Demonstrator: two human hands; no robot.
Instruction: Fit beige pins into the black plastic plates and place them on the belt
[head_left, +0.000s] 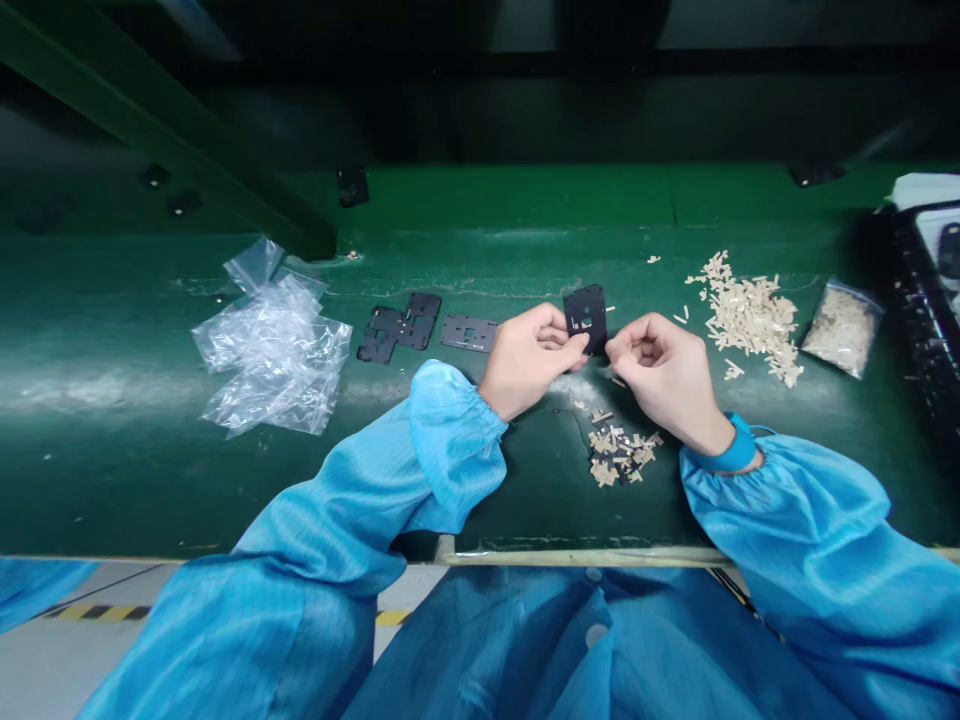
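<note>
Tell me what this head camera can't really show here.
Lower edge of the black plate: hidden behind the left hand, head view.
Contents of the clear bag: too small to identify, head view.
Black object at right: cut off by the picture edge, head view.

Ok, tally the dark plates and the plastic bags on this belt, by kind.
Dark plates: 3 (held plate, joined piece counted as one, grey plate)
Plastic bags: 2 (clear bag, bag of beige pieces)
Total: 5
</note>
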